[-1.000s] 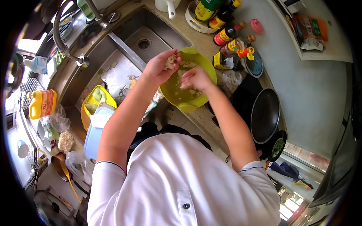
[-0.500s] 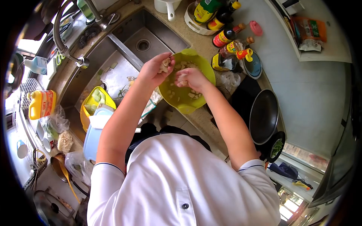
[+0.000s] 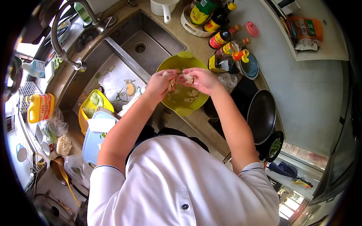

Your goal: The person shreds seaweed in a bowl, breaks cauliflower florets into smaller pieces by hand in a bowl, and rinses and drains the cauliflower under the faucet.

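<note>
Both hands are over a yellow-green bowl (image 3: 184, 111) on the counter by the sink. My left hand (image 3: 160, 86) is closed around a clump of pale, torn food pieces (image 3: 171, 81) that look like mushroom. My right hand (image 3: 204, 80) pinches a similar pale piece (image 3: 189, 78) between thumb and fingers, close to the left hand. More pale chunks (image 3: 191, 96) lie in the bottom of the bowl. The hands cover part of the bowl's inside.
A double sink (image 3: 122, 56) with a tap (image 3: 80, 65) is to the left. Sauce bottles (image 3: 222, 37) stand behind the bowl. A black wok (image 3: 261, 116) sits at the right. A yellow basin (image 3: 98, 101) with pale green vegetable pieces and a blue board (image 3: 94, 145) are at the left.
My right hand has risen from inside the bowl and turned, bringing a pale piece near my left hand. My left hand has lowered slightly.
</note>
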Tool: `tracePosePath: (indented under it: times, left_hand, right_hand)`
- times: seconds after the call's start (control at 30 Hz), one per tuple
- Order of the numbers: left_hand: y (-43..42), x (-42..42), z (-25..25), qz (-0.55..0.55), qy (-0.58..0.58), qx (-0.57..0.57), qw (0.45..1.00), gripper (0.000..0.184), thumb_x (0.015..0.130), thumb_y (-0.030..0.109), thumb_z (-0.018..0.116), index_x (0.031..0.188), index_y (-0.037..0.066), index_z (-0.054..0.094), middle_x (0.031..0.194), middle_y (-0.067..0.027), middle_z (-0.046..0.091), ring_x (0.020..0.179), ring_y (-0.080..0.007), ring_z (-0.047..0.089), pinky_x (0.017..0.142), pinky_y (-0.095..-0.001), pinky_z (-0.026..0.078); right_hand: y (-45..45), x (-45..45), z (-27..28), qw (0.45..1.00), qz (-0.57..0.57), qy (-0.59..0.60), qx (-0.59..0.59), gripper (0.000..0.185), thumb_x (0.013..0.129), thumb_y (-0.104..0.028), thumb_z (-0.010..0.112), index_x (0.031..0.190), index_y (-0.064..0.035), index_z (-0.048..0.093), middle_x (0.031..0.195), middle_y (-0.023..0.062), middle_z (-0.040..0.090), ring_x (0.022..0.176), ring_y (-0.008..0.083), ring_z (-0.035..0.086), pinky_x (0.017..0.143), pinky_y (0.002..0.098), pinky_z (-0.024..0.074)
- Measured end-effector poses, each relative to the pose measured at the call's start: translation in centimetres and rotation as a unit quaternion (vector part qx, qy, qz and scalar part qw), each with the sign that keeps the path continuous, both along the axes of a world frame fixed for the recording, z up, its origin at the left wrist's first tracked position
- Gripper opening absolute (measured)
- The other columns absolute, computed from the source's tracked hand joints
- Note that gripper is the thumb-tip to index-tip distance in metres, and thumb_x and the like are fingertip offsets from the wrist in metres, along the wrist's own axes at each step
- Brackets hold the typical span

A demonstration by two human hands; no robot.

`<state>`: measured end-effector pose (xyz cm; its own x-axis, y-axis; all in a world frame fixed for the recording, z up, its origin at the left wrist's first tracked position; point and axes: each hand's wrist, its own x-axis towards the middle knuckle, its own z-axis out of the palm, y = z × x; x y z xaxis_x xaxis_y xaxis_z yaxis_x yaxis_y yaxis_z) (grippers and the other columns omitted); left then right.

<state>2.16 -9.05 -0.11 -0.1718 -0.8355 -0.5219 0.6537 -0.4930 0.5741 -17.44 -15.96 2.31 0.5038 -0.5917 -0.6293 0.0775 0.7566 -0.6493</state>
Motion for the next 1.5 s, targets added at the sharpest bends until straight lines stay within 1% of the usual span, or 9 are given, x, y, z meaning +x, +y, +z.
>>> tracePosePath:
  times: [0.1, 0.2, 0.27, 0.4, 0.47, 0.6, 0.9, 1.17, 1.5]
  left_hand:
    - [0.5, -0.7, 1.5, -0.006, -0.020, -0.003, 1.000, 0.014, 0.091, 0.011, 0.064, 0.102, 0.003, 0.064, 0.081, -0.0031, 0.062, 0.067, -0.0122, 0.058, 0.057, -0.0263, 0.045]
    - [0.4, -1.4, 2.4, -0.015, -0.030, -0.013, 0.999, 0.015, 0.090, 0.010, 0.067, 0.103, 0.003, 0.065, 0.081, -0.0028, 0.063, 0.067, -0.0105, 0.057, 0.057, -0.0251, 0.044]
    - [0.3, -1.7, 2.4, -0.024, -0.035, -0.023, 0.999, 0.015, 0.090, 0.010, 0.068, 0.103, 0.002, 0.065, 0.083, -0.0030, 0.064, 0.066, -0.0100, 0.057, 0.056, -0.0247, 0.044]
    - [0.0, -2.4, 2.0, -0.023, -0.031, -0.054, 0.998, 0.017, 0.090, 0.012, 0.070, 0.102, 0.001, 0.065, 0.084, -0.0050, 0.067, 0.064, -0.0100, 0.059, 0.055, -0.0236, 0.044]
    - [-0.1, -2.3, 1.5, -0.004, 0.003, -0.048, 0.999, 0.017, 0.090, 0.013, 0.070, 0.101, 0.001, 0.066, 0.084, -0.0055, 0.068, 0.064, -0.0098, 0.060, 0.054, -0.0229, 0.043]
    - [-0.1, -1.7, 0.9, -0.017, -0.022, -0.029, 0.999, 0.016, 0.091, 0.013, 0.068, 0.102, 0.001, 0.066, 0.082, -0.0049, 0.069, 0.064, -0.0089, 0.061, 0.053, -0.0212, 0.042]
    - [-0.3, -1.6, 1.6, -0.018, -0.002, -0.032, 0.999, 0.014, 0.092, 0.013, 0.067, 0.101, 0.003, 0.067, 0.079, -0.0028, 0.067, 0.061, -0.0086, 0.058, 0.053, -0.0229, 0.042]
    - [-0.4, -1.6, 1.7, -0.012, 0.021, -0.010, 1.000, 0.014, 0.089, 0.016, 0.070, 0.097, 0.006, 0.064, 0.084, -0.0028, 0.068, 0.065, -0.0092, 0.061, 0.053, -0.0228, 0.040]
    - [-0.4, -2.4, 1.9, -0.027, -0.007, -0.025, 0.999, 0.017, 0.084, 0.008, 0.073, 0.096, 0.008, 0.062, 0.081, -0.0019, 0.064, 0.063, -0.0107, 0.059, 0.052, -0.0227, 0.041]
  right_hand:
    - [0.0, -0.5, 2.4, 0.998, 0.017, -0.064, 0.022, 0.018, 0.094, -0.003, 0.052, 0.109, 0.0050, 0.058, 0.104, 0.0157, 0.065, 0.091, 0.0279, 0.067, 0.086, 0.0406, 0.0562]
    - [0.5, -0.4, 2.9, 0.995, 0.050, 0.026, -0.078, 0.024, 0.096, -0.007, 0.053, 0.116, 0.0046, 0.058, 0.109, 0.0168, 0.065, 0.094, 0.0254, 0.068, 0.086, 0.0369, 0.0560]
    - [0.9, -0.1, 3.6, 0.978, 0.061, 0.126, -0.153, 0.019, 0.096, -0.008, 0.054, 0.108, 0.0046, 0.061, 0.104, 0.0150, 0.067, 0.084, 0.0251, 0.070, 0.079, 0.0350, 0.0585]
    - [1.1, -0.3, 3.9, 0.973, 0.084, 0.141, -0.165, 0.022, 0.095, -0.009, 0.056, 0.110, 0.0060, 0.061, 0.105, 0.0157, 0.067, 0.083, 0.0248, 0.070, 0.077, 0.0340, 0.0591]
    - [0.8, -0.8, 4.5, 0.990, 0.083, 0.063, -0.096, 0.031, 0.099, -0.010, 0.051, 0.122, 0.0091, 0.055, 0.110, 0.0184, 0.066, 0.092, 0.0272, 0.070, 0.083, 0.0362, 0.0575]
    - [0.7, -1.1, 5.4, 0.996, 0.063, -0.019, -0.058, 0.033, 0.098, -0.010, 0.050, 0.123, 0.0108, 0.054, 0.113, 0.0199, 0.065, 0.095, 0.0291, 0.069, 0.084, 0.0366, 0.0575]
    - [0.3, -0.8, 5.2, 0.996, 0.063, 0.016, -0.057, 0.029, 0.097, -0.007, 0.049, 0.120, 0.0106, 0.056, 0.111, 0.0198, 0.065, 0.092, 0.0280, 0.070, 0.082, 0.0361, 0.0590]
    - [0.6, 0.0, 5.8, 0.986, 0.058, 0.113, -0.110, 0.014, 0.093, -0.006, 0.057, 0.096, 0.0072, 0.059, 0.096, 0.0165, 0.066, 0.083, 0.0266, 0.071, 0.073, 0.0362, 0.0613]
    - [0.3, -0.3, 5.0, 0.995, 0.059, 0.059, -0.058, 0.011, 0.091, -0.004, 0.055, 0.094, 0.0048, 0.061, 0.091, 0.0143, 0.066, 0.082, 0.0255, 0.070, 0.076, 0.0393, 0.0602]
